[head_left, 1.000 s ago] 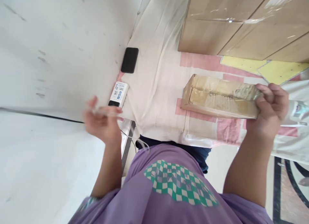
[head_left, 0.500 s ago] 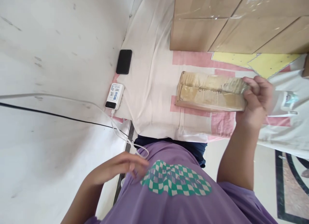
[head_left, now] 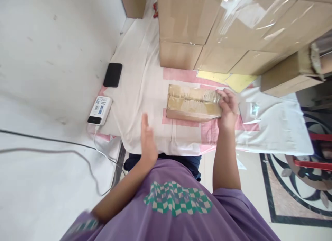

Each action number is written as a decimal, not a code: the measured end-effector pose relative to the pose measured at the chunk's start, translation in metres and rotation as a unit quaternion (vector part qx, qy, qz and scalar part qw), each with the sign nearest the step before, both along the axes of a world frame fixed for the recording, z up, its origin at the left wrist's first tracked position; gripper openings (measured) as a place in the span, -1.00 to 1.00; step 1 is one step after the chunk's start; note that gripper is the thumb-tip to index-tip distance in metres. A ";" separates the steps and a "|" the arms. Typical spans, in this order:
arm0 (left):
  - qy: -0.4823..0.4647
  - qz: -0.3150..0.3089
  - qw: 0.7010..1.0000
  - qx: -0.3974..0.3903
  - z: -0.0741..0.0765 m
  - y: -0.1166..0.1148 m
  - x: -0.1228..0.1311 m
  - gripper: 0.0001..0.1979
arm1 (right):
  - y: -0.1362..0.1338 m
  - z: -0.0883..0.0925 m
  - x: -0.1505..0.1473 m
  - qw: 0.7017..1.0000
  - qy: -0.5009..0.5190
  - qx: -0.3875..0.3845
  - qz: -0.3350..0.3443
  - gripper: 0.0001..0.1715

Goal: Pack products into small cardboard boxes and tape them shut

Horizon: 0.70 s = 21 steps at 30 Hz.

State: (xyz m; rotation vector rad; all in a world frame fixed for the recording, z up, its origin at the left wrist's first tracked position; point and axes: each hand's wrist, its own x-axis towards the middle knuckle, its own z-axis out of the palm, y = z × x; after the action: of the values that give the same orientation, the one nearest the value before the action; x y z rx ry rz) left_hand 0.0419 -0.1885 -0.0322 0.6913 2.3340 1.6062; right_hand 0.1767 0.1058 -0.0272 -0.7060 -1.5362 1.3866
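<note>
A long brown cardboard box (head_left: 193,104) with glossy tape along its top lies on the cloth-covered table (head_left: 135,106). My right hand (head_left: 228,104) grips the box's right end, fingers over the top edge. Raised at the table's front edge, to the left of the box, my left hand (head_left: 148,140) touches nothing; its fingers are stretched upward, slightly blurred. Just right of my right hand sits a small white, partly clear packet (head_left: 250,113).
Large taped cartons (head_left: 184,26) stand at the back. A black phone (head_left: 112,75) and a white power bank (head_left: 100,110) with a cable lie at left, near the wall (head_left: 52,61). Another open carton (head_left: 287,73) is at the right, with part of a person's arm beside it.
My left hand has risen from in front of my shirt to the table edge. The view has shifted right, showing more cartons. My right hand still grips the box.
</note>
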 end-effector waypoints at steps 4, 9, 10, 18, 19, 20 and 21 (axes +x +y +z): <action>0.115 -0.144 0.980 0.070 0.031 0.127 -0.051 -0.40 | 0.002 -0.001 0.002 1.000 -0.016 -0.012 0.022 -0.49; 0.223 -0.318 0.912 -0.131 0.049 0.163 -0.101 -0.43 | -0.010 -0.001 -0.001 0.999 0.001 -0.006 0.040 -0.42; 0.242 -0.318 0.905 -0.143 0.050 0.160 -0.101 -0.44 | -0.014 -0.001 0.000 0.999 0.001 -0.003 0.039 -0.41; 0.341 -0.303 0.886 -0.077 0.036 0.129 -0.091 -0.43 | 0.012 -0.010 0.084 0.963 -0.096 0.043 -0.250 -0.43; 0.347 -0.304 0.884 -0.071 0.032 0.126 -0.090 -0.42 | 0.023 -0.013 0.104 0.936 -0.161 0.047 -0.308 -0.41; 0.349 -0.305 0.883 -0.072 0.029 0.122 -0.090 -0.42 | 0.034 -0.015 0.121 0.907 -0.229 0.042 -0.352 -0.37; 0.348 -0.307 0.882 -0.079 0.027 0.120 -0.089 -0.43 | 0.045 -0.018 0.136 0.879 -0.293 0.026 -0.375 -0.33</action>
State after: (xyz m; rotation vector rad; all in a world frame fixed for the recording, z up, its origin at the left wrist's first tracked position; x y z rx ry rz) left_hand -0.0472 -0.0690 -0.0054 1.9792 2.2227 0.9483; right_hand 0.3129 0.1508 -0.0451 -1.5872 -1.4656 0.5520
